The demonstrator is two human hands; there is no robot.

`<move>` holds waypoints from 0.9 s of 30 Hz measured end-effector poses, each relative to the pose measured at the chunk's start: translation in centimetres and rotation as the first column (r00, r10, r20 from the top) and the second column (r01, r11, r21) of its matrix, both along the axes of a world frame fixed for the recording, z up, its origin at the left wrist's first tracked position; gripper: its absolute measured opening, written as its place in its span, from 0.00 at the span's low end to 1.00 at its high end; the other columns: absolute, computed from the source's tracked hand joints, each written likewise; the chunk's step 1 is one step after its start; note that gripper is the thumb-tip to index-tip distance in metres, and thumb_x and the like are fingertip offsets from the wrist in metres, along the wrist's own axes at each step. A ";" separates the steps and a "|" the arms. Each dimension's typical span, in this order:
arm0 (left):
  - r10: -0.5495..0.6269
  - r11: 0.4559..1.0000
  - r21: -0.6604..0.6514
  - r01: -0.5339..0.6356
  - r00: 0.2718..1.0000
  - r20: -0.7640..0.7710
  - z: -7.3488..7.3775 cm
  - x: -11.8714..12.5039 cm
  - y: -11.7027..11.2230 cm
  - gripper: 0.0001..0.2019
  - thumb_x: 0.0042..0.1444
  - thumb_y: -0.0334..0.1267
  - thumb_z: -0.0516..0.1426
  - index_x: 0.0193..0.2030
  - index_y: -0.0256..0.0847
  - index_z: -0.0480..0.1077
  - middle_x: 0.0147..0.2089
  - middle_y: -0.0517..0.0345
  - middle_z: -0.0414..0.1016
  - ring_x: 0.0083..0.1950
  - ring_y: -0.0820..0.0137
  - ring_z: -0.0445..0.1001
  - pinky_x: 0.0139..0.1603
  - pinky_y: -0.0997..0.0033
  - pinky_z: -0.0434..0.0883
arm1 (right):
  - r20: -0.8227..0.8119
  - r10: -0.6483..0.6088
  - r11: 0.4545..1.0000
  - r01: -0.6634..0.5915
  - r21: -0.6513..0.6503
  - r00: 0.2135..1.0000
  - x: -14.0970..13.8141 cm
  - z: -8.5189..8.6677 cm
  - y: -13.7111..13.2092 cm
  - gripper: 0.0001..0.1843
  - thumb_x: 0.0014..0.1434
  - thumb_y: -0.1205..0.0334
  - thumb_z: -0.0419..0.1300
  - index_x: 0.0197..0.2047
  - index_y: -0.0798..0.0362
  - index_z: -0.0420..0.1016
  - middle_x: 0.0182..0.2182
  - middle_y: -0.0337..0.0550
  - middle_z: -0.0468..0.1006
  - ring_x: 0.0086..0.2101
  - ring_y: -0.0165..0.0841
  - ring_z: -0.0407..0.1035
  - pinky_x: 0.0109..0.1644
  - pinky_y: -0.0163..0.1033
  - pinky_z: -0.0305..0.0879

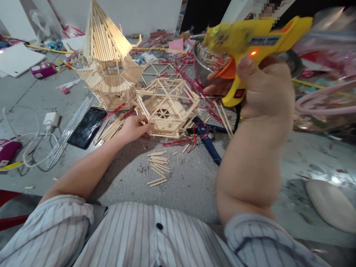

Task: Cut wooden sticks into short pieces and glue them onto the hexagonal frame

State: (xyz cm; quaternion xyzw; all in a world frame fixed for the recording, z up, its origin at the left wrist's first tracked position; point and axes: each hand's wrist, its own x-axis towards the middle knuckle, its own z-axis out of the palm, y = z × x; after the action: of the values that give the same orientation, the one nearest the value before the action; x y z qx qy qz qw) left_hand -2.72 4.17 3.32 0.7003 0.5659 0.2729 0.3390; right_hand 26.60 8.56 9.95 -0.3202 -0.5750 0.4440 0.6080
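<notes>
My right hand is raised close to the camera and closed round a yellow hot glue gun, a finger on its orange trigger and its small light glowing. My left hand reaches forward and holds the near lower edge of a hexagonal frame of wooden sticks on the grey floor. Behind that frame stands a taller stick tower with a pointed roof. Several loose cut sticks lie on the floor between me and the frame.
A black phone and a bundle of sticks lie left of the frame. A white charger with cable is further left. Blue-handled pliers lie to the right, a metal bowl behind, red scraps scattered about.
</notes>
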 end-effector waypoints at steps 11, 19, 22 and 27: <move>-0.144 0.988 -0.043 0.149 0.985 0.090 0.3 -2.0 1.2 0.08 0.57 0.40 0.61 0.29 0.40 0.74 0.25 0.61 0.69 0.26 0.74 0.64 0.31 0.69 0.65 | -0.013 -0.050 0.999 0.050 -0.003 0.999 -1.2 0.8 -1.1 0.26 0.37 0.40 0.78 0.28 0.49 0.76 0.33 0.44 0.81 0.40 0.46 0.80 0.43 0.57 0.80; -0.223 0.964 -0.093 0.248 0.567 -0.793 9.0 -2.8 -2.2 0.16 0.60 0.38 0.60 0.54 0.37 0.76 0.60 0.40 0.76 0.57 0.47 0.77 0.57 0.45 0.72 | 0.001 -0.077 0.997 0.077 0.007 0.997 -1.6 1.4 -1.8 0.25 0.36 0.41 0.79 0.25 0.51 0.76 0.30 0.45 0.80 0.37 0.45 0.80 0.34 0.48 0.79; -0.355 0.900 -0.146 0.412 0.497 -0.792 10.3 -0.8 -5.1 0.14 0.67 0.36 0.51 0.49 0.37 0.76 0.50 0.45 0.81 0.53 0.52 0.80 0.52 0.54 0.75 | 0.000 -0.077 0.997 0.077 0.011 0.997 -1.7 1.7 -2.0 0.27 0.35 0.41 0.79 0.20 0.51 0.73 0.27 0.43 0.78 0.33 0.42 0.79 0.31 0.45 0.77; -0.479 0.761 -0.120 0.638 0.427 -0.766 5.3 2.5 -6.8 0.14 0.65 0.28 0.49 0.44 0.35 0.77 0.40 0.45 0.82 0.44 0.56 0.83 0.37 0.64 0.73 | 0.059 -0.074 0.997 0.072 0.026 0.996 -2.1 2.1 -2.8 0.26 0.36 0.40 0.78 0.20 0.50 0.73 0.25 0.40 0.75 0.29 0.36 0.76 0.28 0.41 0.76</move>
State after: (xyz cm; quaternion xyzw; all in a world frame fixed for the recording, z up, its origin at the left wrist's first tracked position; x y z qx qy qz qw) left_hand -0.18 -2.68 8.66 0.9227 0.3581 -0.1235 0.0720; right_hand 24.48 5.72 12.06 -0.3470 -0.5862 0.4047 0.6101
